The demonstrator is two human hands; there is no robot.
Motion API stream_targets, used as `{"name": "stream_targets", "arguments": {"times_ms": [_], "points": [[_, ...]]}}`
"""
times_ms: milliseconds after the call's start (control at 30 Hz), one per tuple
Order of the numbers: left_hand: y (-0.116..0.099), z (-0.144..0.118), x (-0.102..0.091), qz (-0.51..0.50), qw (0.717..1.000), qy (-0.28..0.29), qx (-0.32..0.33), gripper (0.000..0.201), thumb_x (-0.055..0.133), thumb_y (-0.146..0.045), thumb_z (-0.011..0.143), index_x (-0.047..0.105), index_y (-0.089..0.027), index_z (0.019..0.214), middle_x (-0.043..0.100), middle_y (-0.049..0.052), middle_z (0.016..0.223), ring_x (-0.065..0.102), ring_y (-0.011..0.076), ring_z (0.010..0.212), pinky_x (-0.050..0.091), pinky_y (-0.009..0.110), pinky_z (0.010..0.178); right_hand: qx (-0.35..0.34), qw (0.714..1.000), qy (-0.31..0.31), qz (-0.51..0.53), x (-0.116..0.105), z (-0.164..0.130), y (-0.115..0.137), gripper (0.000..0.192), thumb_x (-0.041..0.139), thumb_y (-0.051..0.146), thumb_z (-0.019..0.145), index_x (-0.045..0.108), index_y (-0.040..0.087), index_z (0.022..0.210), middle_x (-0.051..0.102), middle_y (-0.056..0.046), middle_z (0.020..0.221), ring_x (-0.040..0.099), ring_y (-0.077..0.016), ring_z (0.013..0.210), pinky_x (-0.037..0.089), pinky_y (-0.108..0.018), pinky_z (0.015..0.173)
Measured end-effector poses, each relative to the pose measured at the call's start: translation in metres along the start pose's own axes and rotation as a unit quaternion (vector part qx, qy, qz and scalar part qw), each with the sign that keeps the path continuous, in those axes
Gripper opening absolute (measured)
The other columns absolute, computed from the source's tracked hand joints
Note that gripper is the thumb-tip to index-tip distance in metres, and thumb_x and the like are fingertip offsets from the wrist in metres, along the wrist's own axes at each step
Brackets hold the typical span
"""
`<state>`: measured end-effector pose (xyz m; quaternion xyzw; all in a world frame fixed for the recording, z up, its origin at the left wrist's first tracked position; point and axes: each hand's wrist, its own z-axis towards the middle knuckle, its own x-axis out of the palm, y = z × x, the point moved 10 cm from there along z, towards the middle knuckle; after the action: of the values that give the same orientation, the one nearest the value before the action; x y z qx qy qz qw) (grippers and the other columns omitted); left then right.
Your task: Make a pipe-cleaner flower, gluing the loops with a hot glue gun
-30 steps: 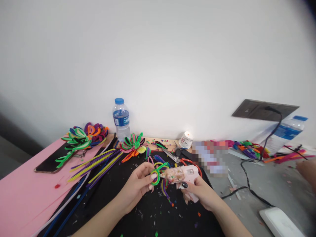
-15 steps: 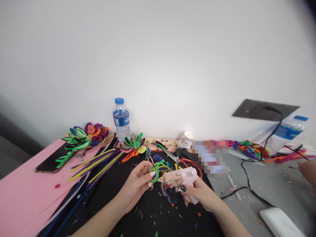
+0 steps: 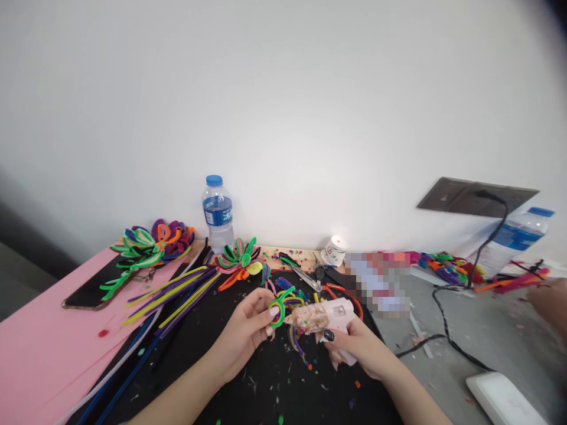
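Scissors [image 3: 305, 277] behind glue gun [image 3: 325, 317]

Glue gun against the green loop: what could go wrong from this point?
1. The glue gun in the right hand has its nozzle right beside the fingertips of the left hand pinching the green pipe-cleaner loop; a burn seems possible.
2. Its black cord trails across the table near another person's hand; a snag could jerk the gun.
3. Glue may drip onto loose pipe cleaners.
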<state>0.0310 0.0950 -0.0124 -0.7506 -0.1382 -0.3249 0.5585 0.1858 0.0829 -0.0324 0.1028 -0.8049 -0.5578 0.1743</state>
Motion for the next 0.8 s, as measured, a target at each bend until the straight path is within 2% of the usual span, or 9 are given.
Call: {"name": "stream_targets", "arguments": {"times_ms": [600,800], "points": [[-0.0013,-0.0012,0.0020,0.001,1.000,-0.003,-0.004,0.015,0.068,-0.018,0.073,0.057,-0.020,0.082,0.046,-0.006,0.069,0.039,0.0031,0.050,0.036,0.017,0.049,-0.006,1.000,0.000,0.020,0.0031,-0.0016,0.0061,0.036,0.073,0.043,0.062,0.054,0.014,0.071,0.045,0.008,0.045,0.038,-0.0042,0.037,0.044,-0.020,0.042],[-0.0009,-0.0015,0.0030,0.002,1.000,0.000,-0.008,0.014,0.067,-0.017,0.073,0.057,-0.019,0.083,0.046,-0.006,0.068,0.039,0.0032,0.051,0.036,0.017,0.048,-0.010,1.000,0.007,0.016,0.0046,-0.0016,0.0070,0.036,0.071,0.046,0.065,0.055,0.014,0.073,0.043,0.009,0.044,0.036,-0.0042,0.037,0.043,-0.020,0.042]]}}
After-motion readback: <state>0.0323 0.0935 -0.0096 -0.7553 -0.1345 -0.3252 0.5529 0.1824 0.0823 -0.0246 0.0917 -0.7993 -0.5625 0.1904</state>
